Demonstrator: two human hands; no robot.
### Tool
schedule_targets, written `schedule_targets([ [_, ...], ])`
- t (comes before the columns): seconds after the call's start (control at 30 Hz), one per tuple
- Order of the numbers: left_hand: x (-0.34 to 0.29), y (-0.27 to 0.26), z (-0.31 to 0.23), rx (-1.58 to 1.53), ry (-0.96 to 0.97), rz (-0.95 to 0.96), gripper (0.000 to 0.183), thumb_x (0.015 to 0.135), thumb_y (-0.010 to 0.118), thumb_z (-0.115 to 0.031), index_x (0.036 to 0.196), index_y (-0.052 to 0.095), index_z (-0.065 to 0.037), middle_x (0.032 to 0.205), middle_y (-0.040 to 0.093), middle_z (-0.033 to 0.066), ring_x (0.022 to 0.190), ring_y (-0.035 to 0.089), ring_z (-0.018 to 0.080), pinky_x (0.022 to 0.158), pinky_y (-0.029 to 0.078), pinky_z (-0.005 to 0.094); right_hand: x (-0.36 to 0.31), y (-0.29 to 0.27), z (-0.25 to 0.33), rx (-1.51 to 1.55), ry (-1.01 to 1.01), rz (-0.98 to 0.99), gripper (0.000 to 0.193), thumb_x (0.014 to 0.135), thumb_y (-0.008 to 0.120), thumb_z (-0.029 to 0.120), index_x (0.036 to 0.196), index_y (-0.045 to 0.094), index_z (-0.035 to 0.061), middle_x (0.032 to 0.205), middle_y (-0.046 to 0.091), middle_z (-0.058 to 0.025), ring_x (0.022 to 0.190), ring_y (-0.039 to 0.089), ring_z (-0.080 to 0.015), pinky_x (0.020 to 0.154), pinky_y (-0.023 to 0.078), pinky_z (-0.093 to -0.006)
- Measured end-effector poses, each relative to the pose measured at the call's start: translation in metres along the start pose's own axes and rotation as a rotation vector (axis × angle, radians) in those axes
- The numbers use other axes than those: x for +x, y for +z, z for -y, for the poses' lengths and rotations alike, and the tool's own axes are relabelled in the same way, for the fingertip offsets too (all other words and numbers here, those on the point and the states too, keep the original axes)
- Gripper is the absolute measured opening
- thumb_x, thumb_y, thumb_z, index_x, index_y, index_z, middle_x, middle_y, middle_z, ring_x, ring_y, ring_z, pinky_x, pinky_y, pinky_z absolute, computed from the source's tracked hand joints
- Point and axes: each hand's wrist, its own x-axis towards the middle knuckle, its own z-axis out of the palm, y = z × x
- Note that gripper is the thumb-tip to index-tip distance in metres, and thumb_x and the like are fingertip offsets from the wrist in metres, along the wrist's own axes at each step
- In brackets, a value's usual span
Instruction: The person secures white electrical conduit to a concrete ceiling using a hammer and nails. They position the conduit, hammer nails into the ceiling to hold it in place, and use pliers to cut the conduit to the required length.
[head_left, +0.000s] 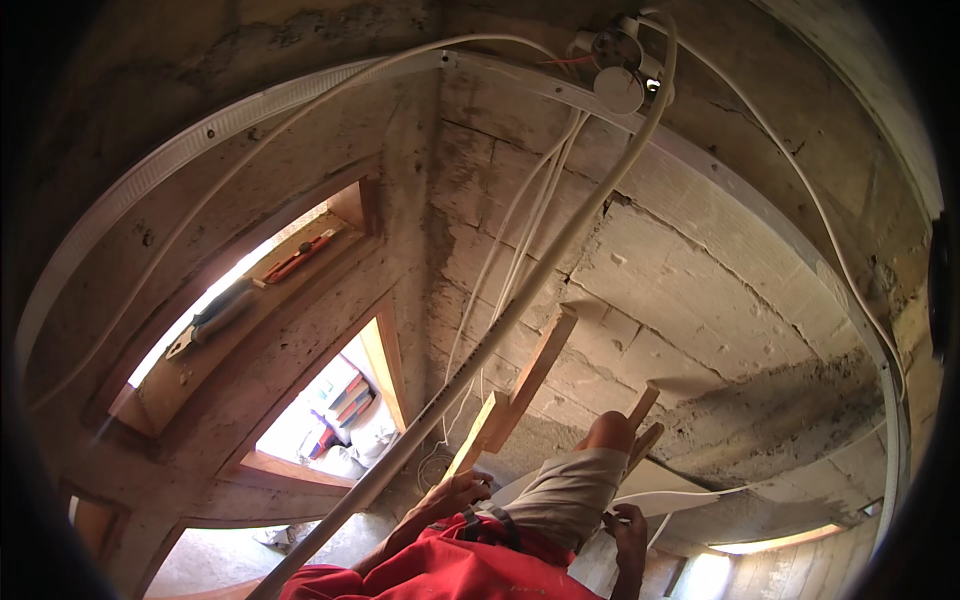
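My left hand (462, 493) is low in the middle, beside the wooden beam (490, 425) of what looks like a ladder. Its fingers are loosely bent, and I see nothing held in them. At my right side, my right hand (628, 524) hangs by my shorts (562, 494), fingers curved but apart, with no object visible in it. A thin white cable (665, 493) passes close to that hand. Slanting from the ceiling to the lower left is a long pale conduit pipe (480, 355), left of my left arm. Neither hand clearly touches it.
An opened round junction box (618, 70) with loose wires hangs overhead beside a metal profile rail (735, 185). Pliers (205, 318) and an orange-red tool (296, 258) lie on a window ledge. White cables (535, 220) run down the block wall (700, 270).
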Motion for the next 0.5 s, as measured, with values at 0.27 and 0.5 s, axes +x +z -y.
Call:
schedule_targets([
  [0.27,-0.004,0.0,0.0,0.014,-0.005,-0.012,0.039,0.106,0.059,-0.029,0.138,0.061,-0.006,0.106,0.076,0.0082,0.097,0.07,0.013,0.086,0.054,0.0284,0.006,-0.008,-0.012,0.089,0.115,0.039,0.02,0.085,0.073,0.003,0.102,0.07,-0.0073,0.091,0.073,-0.0158,0.08,0.073,-0.022,0.077,0.061,-0.0327],
  [0.5,0.0,0.003,0.005,0.114,0.05,0.022,0.042,0.105,0.057,-0.031,0.14,0.06,-0.008,0.108,0.078,0.0089,0.102,0.072,0.015,0.09,0.055,0.03,0.015,-0.015,-0.024,0.02,0.082,0.097,0.028,0.091,0.07,0.009,0.113,0.071,-0.0081,0.088,0.074,-0.0166,0.081,0.075,-0.0229,0.075,0.062,-0.0329],
])
